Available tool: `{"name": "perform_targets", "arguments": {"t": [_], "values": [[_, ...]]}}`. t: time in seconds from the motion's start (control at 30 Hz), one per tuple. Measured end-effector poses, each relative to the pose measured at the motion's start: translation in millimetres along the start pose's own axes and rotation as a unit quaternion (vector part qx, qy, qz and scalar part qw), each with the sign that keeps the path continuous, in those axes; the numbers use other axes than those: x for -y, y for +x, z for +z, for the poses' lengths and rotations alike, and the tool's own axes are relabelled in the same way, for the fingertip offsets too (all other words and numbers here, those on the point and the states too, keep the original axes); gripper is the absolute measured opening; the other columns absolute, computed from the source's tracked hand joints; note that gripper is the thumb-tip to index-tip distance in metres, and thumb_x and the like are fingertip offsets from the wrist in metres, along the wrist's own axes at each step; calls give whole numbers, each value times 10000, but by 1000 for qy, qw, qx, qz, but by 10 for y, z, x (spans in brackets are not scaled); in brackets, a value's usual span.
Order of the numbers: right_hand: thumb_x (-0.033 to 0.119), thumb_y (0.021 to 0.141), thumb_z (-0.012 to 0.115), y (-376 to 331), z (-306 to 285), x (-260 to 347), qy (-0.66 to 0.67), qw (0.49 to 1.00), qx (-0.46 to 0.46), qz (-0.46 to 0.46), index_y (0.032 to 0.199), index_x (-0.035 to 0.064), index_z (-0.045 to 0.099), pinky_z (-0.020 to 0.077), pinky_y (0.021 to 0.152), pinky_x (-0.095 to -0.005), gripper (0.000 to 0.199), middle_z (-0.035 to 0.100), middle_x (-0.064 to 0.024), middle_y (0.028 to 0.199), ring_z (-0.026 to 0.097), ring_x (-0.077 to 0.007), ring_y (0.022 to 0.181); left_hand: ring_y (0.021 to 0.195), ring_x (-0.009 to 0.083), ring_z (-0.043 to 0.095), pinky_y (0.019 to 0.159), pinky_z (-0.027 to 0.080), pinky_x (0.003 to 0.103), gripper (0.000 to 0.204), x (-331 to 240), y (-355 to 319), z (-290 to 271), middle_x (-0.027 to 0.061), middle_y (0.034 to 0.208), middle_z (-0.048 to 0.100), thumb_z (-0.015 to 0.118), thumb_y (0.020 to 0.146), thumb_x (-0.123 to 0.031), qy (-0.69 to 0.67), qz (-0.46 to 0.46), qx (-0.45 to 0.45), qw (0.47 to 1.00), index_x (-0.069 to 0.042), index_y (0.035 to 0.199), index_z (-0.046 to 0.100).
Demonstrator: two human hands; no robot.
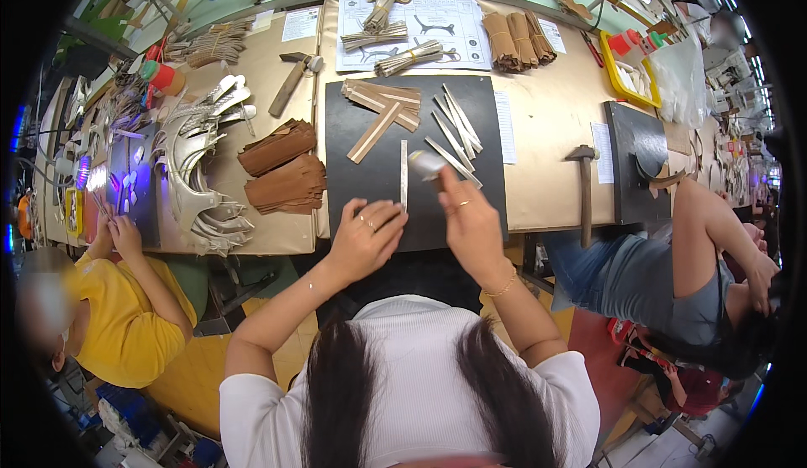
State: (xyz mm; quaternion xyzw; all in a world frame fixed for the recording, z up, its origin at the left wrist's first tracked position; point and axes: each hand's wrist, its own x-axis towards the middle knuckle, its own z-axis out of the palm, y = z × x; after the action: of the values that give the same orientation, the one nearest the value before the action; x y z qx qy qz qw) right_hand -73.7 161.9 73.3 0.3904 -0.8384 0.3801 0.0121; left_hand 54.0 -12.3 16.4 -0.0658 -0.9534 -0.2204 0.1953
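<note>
My left hand (367,237) rests on the black board (357,186), fingers bent together. Its fingertips hold the near end of a thin pale strip (403,170) that lies upright in view on the board. My right hand (472,226) is closed round the handle of a hammer (427,165). The hammer's metal head, smeared by motion, is just right of the strip. Farther up the board lie overlapping brown strips with pale centre bands (382,115). Several loose whitish strips (455,123) are spread to their right, some beyond the hammer.
Brown leather stacks (286,184) and pale curved straps (197,161) lie left, below another hammer (294,86). Bundled strips (408,58) sit on drawing sheets (462,14). A third hammer (584,191) lies right. Co-workers sit on both sides, one in a yellow shirt (139,325).
</note>
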Motion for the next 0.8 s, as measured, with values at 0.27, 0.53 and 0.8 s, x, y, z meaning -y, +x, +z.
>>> {"name": "perform_targets", "arguments": {"t": [0.27,0.53,0.8], "values": [[103,1060,501,-142,-357,-243,44,989,-62,129,1488,40,487,464,631,-270,432,620,-70,890,522,-123,679,1416,287,416,1157,292,549,393,250,412,315,115,1507,482,670,934,-274,70,48,66,994,-116,1292,634],[108,1060,504,-284,-401,-340,76,982,-72,157,1495,44,482,440,605,-253,440,610,-48,865,476,-93,656,1440,283,396,1175,269,521,597,216,970,616,118,1530,456,688,903,-433,32,15,48,998,-129,1401,560],[59,1021,545,-279,-337,-411,-3,995,-23,94,1435,13,530,501,720,-352,416,637,-157,911,611,-258,755,1345,302,476,1085,351,498,400,317,565,185,116,1414,544,731,875,-234,16,-39,4,999,-83,1239,663]]}}
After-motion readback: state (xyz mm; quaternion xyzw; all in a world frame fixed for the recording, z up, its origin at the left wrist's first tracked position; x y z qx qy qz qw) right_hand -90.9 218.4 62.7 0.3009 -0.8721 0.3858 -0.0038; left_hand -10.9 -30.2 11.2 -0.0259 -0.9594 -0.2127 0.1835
